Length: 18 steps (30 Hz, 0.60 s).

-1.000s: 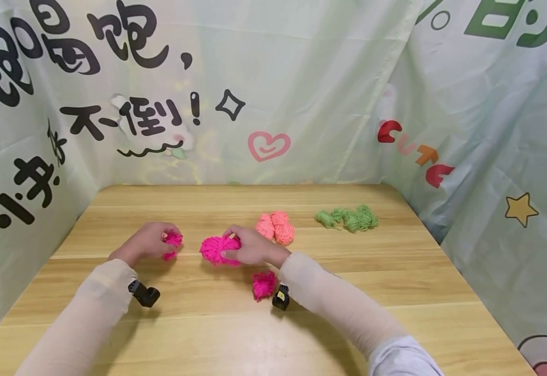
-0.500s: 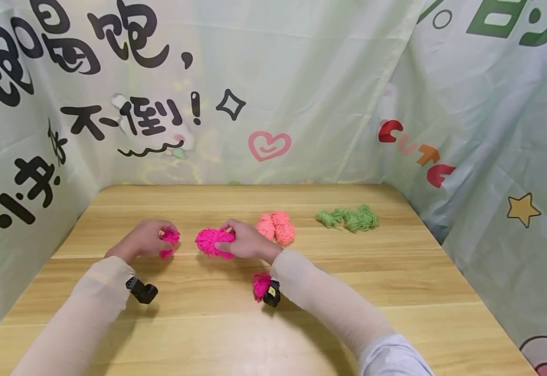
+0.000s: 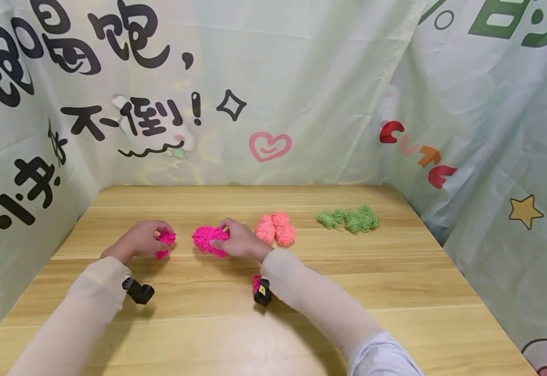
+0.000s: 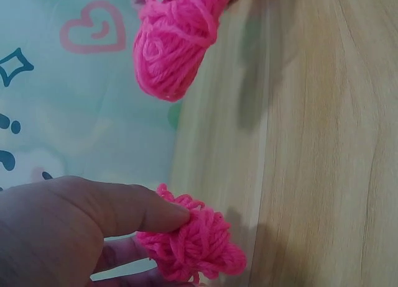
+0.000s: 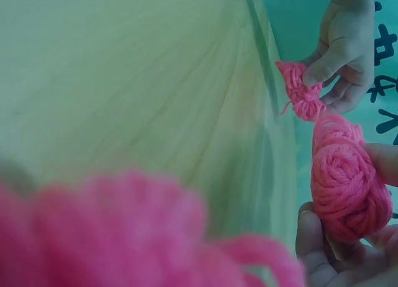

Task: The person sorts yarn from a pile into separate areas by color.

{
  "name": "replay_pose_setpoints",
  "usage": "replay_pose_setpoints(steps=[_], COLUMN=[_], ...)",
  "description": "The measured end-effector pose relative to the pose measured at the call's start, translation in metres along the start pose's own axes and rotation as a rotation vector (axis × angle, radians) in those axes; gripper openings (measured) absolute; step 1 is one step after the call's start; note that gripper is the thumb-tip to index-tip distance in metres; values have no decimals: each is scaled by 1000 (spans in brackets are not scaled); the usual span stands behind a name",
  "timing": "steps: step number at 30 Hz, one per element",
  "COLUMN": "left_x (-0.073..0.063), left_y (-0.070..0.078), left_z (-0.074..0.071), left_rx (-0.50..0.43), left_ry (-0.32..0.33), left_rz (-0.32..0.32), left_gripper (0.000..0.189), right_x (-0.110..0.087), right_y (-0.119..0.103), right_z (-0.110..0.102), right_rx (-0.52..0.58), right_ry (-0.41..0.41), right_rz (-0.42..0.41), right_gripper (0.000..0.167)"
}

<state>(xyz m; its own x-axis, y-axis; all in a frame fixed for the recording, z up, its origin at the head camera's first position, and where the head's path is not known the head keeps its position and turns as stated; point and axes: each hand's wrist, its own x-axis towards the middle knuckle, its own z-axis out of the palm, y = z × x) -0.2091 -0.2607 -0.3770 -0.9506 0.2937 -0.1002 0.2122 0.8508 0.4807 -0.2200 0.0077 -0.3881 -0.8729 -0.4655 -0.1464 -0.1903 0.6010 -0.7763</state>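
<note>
My left hand [image 3: 143, 240] pinches a small bright pink yarn bundle [image 4: 196, 243] between thumb and fingers, at the left of the table. Across a short gap, my right hand [image 3: 242, 240] grips a larger pink ball of yarn [image 3: 207, 240], its thumb on the near side. The left wrist view has the larger ball [image 4: 174, 45] hanging above its shadow on the wood. In the head view another pink yarn piece [image 3: 256, 283] lies under my right wrist, mostly hidden by the wrist camera; it fills the near corner of the right wrist view as a blurred clump [image 5: 112, 237].
Coral yarn balls [image 3: 275, 230] sit just behind my right hand. Farther right is a green yarn clump [image 3: 348, 218]. Printed cloth [image 3: 320, 104] walls stand along the back and sides of the wooden table [image 3: 348, 292].
Both hands have drifted slightly left with their pink yarn, the right one also a little farther back. My right wrist now covers more of the loose pink piece.
</note>
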Motion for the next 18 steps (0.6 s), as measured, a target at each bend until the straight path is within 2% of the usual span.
replay_pose_setpoints(steps=[11,18], left_x=[-3,0], left_y=[2,0], left_z=[0,2], left_rx=[-16,-6], left_ry=[-15,-12], left_rz=[-14,-20], left_gripper=[24,23], right_x=[11,20], right_y=[0,-1], right_z=[9,17], right_rx=[-17,-13], right_ry=[24,64], right_rz=[24,39], right_gripper=[42,37])
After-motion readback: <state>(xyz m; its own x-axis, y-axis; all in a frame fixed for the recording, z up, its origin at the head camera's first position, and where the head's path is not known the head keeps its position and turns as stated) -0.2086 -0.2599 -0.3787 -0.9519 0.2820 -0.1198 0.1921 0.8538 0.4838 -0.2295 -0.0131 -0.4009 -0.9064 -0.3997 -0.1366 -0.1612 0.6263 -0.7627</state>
